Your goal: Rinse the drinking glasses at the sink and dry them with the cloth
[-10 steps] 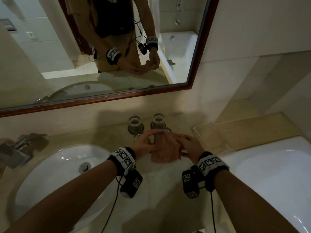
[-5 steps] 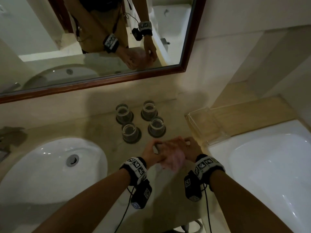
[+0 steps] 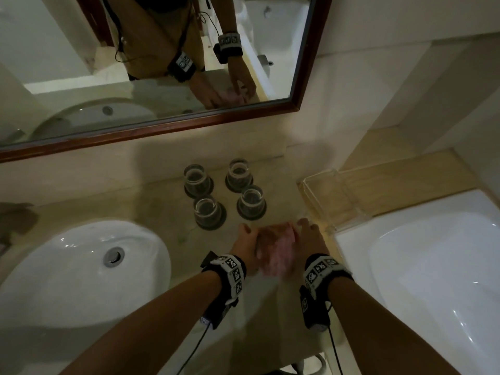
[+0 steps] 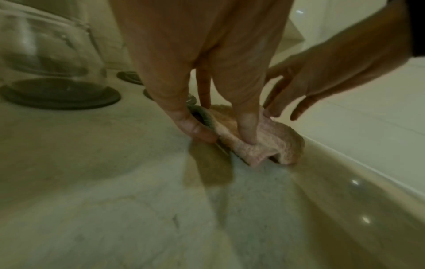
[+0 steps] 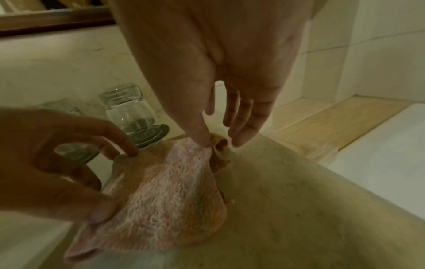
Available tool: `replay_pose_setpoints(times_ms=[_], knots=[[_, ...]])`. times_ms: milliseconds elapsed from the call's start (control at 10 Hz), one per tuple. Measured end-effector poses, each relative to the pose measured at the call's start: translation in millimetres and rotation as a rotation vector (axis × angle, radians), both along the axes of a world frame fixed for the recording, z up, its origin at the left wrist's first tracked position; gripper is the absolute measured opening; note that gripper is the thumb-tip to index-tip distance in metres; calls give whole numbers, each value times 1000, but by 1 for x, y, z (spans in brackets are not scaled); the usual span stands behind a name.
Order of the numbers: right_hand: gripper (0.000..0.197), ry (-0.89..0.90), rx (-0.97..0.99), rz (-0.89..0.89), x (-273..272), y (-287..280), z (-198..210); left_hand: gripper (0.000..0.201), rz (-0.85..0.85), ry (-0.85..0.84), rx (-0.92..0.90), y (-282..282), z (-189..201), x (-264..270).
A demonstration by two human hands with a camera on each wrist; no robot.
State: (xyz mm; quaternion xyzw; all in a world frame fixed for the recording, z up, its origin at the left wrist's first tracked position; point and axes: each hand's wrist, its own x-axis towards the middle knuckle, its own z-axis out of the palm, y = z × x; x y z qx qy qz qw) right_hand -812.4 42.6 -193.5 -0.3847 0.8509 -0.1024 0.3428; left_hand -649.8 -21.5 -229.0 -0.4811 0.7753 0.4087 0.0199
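Note:
Several clear drinking glasses (image 3: 208, 209) stand upside down on dark round coasters at the back of the beige counter (image 3: 167, 228). In front of them lies a folded pink cloth (image 3: 276, 247), between my two hands. My left hand (image 3: 244, 239) pinches its left edge between thumb and finger (image 4: 248, 134), down at the counter. My right hand (image 3: 311, 236) pinches the far corner of the cloth (image 5: 172, 191) with thumb (image 5: 198, 138) and forefinger; its other fingers stay straight. One glass (image 5: 128, 109) stands just behind the cloth.
A white oval sink (image 3: 67, 266) is set into the counter at the left. A white bathtub (image 3: 433, 280) borders the counter on the right, with a clear plastic tray (image 3: 332, 201) at its corner. A wood-framed mirror (image 3: 162, 128) hangs above.
Both hands have come down and toward me with the cloth, from in front of the glasses to the counter. All the glasses now show behind the hands.

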Motion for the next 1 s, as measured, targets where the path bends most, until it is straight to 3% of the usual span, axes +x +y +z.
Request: replay_pose_setpoints(times_ms=[100, 200, 300, 400, 500, 600, 700, 900, 1000], knots=[[46, 33, 37, 115, 3, 1, -5, 76, 52, -2, 16, 5, -2, -5], [69, -12, 92, 155, 10, 3, 7, 78, 78, -9, 28, 5, -4, -12], [75, 33, 104, 272, 14, 6, 23, 69, 58, 17, 5, 5, -7, -17], [66, 107, 92, 276, 2, 4, -1, 58, 64, 36, -45, 7, -9, -21], [64, 63, 84, 193, 0, 0, -5, 63, -16, -22, -62, 4, -5, -23], [60, 73, 88, 236, -3, -1, 0, 56, -70, -85, -72, -2, 2, -19], [43, 148, 114, 269, -3, -10, 11, 40, -66, -128, -88, -13, 16, -10], [48, 159, 139, 425, 19, -50, 44, 34, -77, -176, -178, -38, 55, 23], [29, 133, 76, 533, 40, -69, 74, 21, -47, -175, -209, -54, 81, 40]])
